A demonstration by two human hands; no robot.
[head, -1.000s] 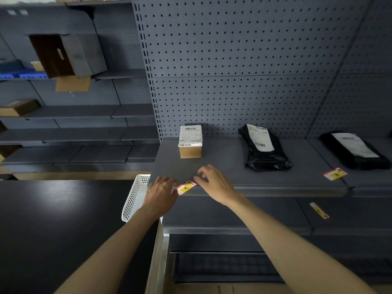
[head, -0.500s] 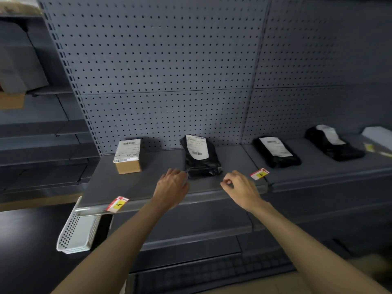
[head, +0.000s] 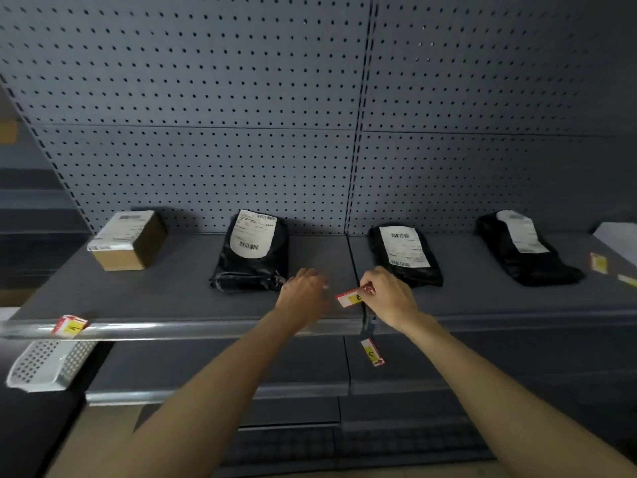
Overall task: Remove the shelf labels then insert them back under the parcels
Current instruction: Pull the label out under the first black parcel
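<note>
On the grey shelf (head: 179,298) stand a cardboard box (head: 129,241) and three black parcels: one left of centre (head: 253,255), one right of centre (head: 405,255), one far right (head: 527,253). My right hand (head: 389,298) pinches the end of a red-and-yellow shelf label (head: 350,299) lying on the shelf between the two middle parcels. My left hand (head: 303,291) hovers by the front corner of the left black parcel, fingers loosely curled, holding nothing. Another label (head: 70,326) sits in the shelf's front rail at left. A third label (head: 372,352) lies on the lower shelf.
A white perforated basket (head: 48,365) hangs below the shelf's left end. More labels (head: 598,262) lie at the far right by a white parcel (head: 617,236). Grey pegboard (head: 241,132) backs the shelf; lower shelves (head: 220,374) run beneath.
My view swung right along the shelf. Both hands left the label at the left rail and moved right; my right hand reached the label between the middle parcels and now pinches it.
</note>
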